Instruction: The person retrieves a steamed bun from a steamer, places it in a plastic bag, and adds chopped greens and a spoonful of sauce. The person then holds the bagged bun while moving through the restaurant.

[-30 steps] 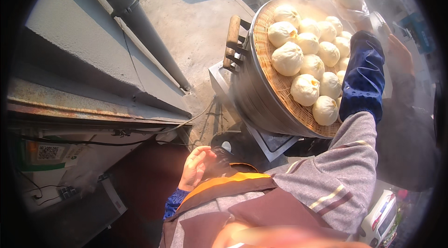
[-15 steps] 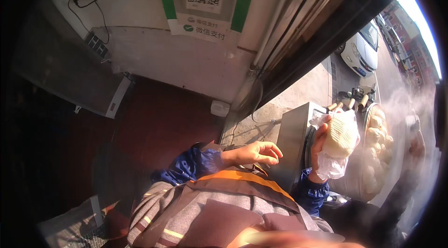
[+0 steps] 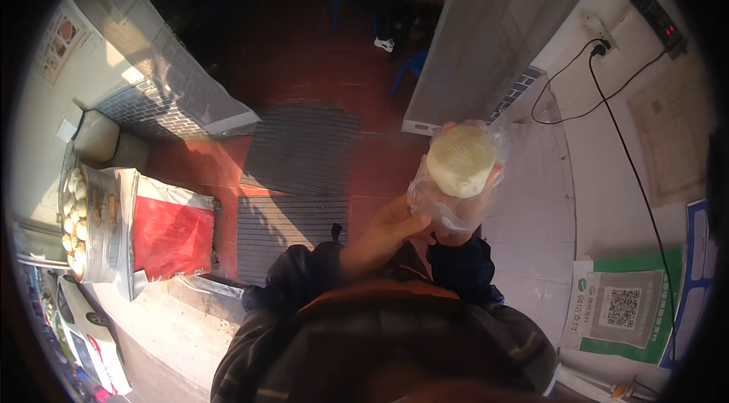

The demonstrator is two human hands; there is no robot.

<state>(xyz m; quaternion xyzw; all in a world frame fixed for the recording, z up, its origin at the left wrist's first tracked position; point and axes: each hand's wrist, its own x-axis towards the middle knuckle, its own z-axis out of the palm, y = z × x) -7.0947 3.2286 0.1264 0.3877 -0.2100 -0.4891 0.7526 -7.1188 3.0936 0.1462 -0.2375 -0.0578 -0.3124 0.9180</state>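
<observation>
A pale bun (image 3: 459,162) with a ridged top sits partly inside a thin clear plastic bag (image 3: 434,198) in front of my body. My right hand (image 3: 453,237) holds the bun from beneath through the bag, with its fingers showing past the far and right sides. At the bag's lower left edge, my left hand (image 3: 386,233) has its fingers closed on the plastic. The bag hides part of both hands' fingers.
On the left stands a round steamer (image 3: 100,221) of pale buns, beside a red and white cover (image 3: 175,232). Grey mats (image 3: 296,152) lie on the red floor. A door panel (image 3: 478,39) stands ahead. A power strip (image 3: 651,14) with cables hangs on the right wall.
My view has swung from the street side toward the indoor room, so the steamer now appears on the left. The bun has come in front of my body, and my left hand has reached the bag.
</observation>
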